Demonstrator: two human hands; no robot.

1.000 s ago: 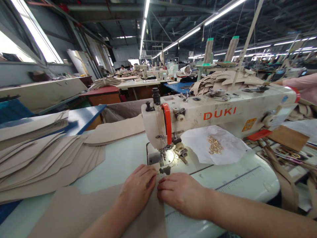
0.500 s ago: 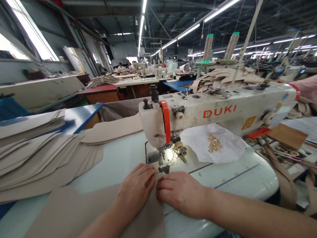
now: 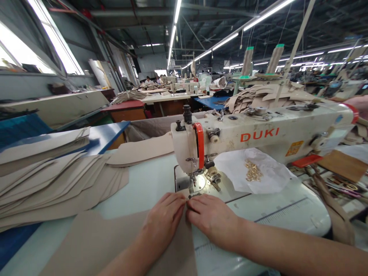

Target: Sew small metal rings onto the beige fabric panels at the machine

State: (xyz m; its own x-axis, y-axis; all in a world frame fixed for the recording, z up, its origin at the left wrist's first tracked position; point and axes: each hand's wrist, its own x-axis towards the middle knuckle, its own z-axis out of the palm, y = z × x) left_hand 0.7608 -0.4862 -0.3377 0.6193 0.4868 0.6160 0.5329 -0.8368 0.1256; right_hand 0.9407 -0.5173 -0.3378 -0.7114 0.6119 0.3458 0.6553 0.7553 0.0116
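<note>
A white DUKI sewing machine (image 3: pixel 258 132) stands on a pale table (image 3: pixel 143 184). A beige cut piece (image 3: pixel 94 245) lies on the table in front of it, its far edge reaching the needle plate (image 3: pixel 198 183). My left hand (image 3: pixel 163 222) rests palm down on the piece, fingers together and pointing at the presser foot. My right hand (image 3: pixel 211 218) lies beside it, fingertips touching the left hand's and pressing the piece's edge just short of the needle. What the fingertips pinch is hidden.
A fanned stack of beige pieces (image 3: pixel 51 184) fills the left of the table. White paper with small gold metal parts (image 3: pixel 253 170) lies under the machine arm. Beige straps (image 3: pixel 330 207) hang at the right. Thread cones (image 3: pixel 247 61) stand behind. Other workstations stretch into the background.
Both hands have slid the beige piece slightly forward toward the needle, and the camera has shifted a little.
</note>
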